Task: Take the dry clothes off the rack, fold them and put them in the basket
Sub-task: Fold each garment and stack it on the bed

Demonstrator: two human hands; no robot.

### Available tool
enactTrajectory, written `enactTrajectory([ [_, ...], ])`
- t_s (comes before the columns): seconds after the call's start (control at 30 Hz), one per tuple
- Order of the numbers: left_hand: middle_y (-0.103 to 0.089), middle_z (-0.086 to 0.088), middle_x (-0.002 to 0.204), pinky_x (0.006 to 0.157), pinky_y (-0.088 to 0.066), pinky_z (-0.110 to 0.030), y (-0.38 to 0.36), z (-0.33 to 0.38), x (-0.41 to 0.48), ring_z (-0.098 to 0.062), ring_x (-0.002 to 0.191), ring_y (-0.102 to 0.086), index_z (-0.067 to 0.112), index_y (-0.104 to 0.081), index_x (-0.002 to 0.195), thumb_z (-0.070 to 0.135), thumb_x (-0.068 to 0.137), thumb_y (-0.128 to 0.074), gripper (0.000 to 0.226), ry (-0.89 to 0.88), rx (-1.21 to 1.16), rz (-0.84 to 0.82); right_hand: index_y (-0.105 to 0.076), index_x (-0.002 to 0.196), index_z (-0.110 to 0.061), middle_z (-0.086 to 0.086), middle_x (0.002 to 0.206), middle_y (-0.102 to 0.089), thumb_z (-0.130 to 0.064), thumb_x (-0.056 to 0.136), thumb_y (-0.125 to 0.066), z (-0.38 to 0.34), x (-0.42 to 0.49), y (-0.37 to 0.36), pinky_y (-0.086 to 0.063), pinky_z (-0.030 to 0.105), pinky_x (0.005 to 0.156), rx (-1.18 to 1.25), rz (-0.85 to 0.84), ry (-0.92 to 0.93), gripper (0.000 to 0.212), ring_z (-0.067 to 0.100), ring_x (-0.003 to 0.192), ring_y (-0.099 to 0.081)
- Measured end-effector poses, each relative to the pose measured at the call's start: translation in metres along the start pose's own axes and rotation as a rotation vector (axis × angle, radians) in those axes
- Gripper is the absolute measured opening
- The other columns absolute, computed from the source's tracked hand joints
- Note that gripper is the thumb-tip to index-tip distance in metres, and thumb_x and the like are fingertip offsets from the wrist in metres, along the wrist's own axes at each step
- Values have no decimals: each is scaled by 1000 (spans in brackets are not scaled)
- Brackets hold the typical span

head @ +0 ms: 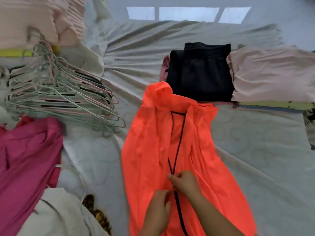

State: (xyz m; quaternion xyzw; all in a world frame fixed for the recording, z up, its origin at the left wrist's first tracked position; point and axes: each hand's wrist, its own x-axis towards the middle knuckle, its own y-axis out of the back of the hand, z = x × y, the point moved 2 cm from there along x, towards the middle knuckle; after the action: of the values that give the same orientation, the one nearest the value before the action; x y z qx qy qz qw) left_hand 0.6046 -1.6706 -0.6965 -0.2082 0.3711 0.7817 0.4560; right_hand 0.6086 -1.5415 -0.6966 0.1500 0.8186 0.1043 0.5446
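Pale grey bed sheet (255, 150), creased, serves as our folding surface; the orange jacket (153, 142) lies on it front up, hood away from us, hem toward us. Our right hand (185, 183) has its fingers curled in a pinch on the black zip (177, 143) where the two sides meet. Our left hand (160, 207), just below and beside the right, curls onto the jacket front next to the zip; whether it holds the zip tape itself we cannot tell. No basket in view.

Risks, as we judge them: the thin fabric may catch in the slider if the left hand lets the front go slack; a pull with no tension below would likely bunch the jacket toward the hood.

Ahead of the hands, the hood touches a folded black garment (199, 74), with a pale pink garment (272, 75) beside it; a forward shove would disturb both.

Room: right of the right hand is open sheet, good for spreading a sleeve. Left of the left hand is a narrower strip, then a magenta garment (29, 159); a pile of hangers (63, 92) lies further ahead and left; a white garment (56, 215) crowds the left forearm.
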Motion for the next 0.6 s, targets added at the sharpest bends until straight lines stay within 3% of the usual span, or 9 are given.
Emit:
enactTrajectory([
  [0.1, -40, 10, 106, 90, -23, -5, 1, 1, 12, -8, 115, -46, 12, -49, 126, 30, 78, -35, 54, 7, -3, 42, -53, 60, -8, 4, 48, -51, -15, 88, -55, -11, 2, 1, -30, 17, 41, 283, -100, -185, 29, 12, 36, -48],
  [0.2, -43, 20, 93, 82, -27, -1, 3, 3, 22, -4, 102, -47, 10, -55, 121, 31, 78, -41, 50, 45, -69, 128, -54, 60, -8, -1, 39, -50, -11, 91, -54, -11, 3, 6, -26, 14, 33, 330, -146, -219, 30, 3, 26, -40],
  [0.3, -56, 3, 95, 76, -36, -11, 8, 6, 30, -10, 89, -52, 10, -57, 115, 18, 85, -60, 32, 106, -146, 245, -57, 66, -10, -7, 42, -50, -15, 91, -57, -14, -9, 16, -22, 12, 32, 386, -236, -190, 25, -1, 29, -37],
  [0.4, -55, 12, 76, 69, -35, -20, 14, 21, 37, -3, 72, -51, 22, -62, 85, 17, 83, -61, 5, 48, -164, 312, -61, 72, -8, -5, 45, -53, -13, 90, -60, -17, -17, 27, -22, 11, 30, 581, -299, -243, 19, 0, 31, -38],
  [0.5, -56, 17, 57, 60, -35, -14, 21, 34, 38, 6, 62, -53, 39, -51, 63, 12, 84, -65, 37, 36, -228, 313, -59, 72, -4, -1, 47, -56, -8, 90, -58, -23, -19, 32, -25, 10, 27, 781, -305, -311, 18, 0, 30, -42],
  [0.6, -52, 28, 52, 55, -30, -13, 21, 36, 30, 8, 54, -47, 36, -53, 50, 25, 77, -68, 33, -4, -172, 210, -55, 70, -1, 2, 43, -57, -3, 90, -55, -36, -16, 42, -25, 9, 25, 989, -270, -336, 20, 1, 28, -44],
])
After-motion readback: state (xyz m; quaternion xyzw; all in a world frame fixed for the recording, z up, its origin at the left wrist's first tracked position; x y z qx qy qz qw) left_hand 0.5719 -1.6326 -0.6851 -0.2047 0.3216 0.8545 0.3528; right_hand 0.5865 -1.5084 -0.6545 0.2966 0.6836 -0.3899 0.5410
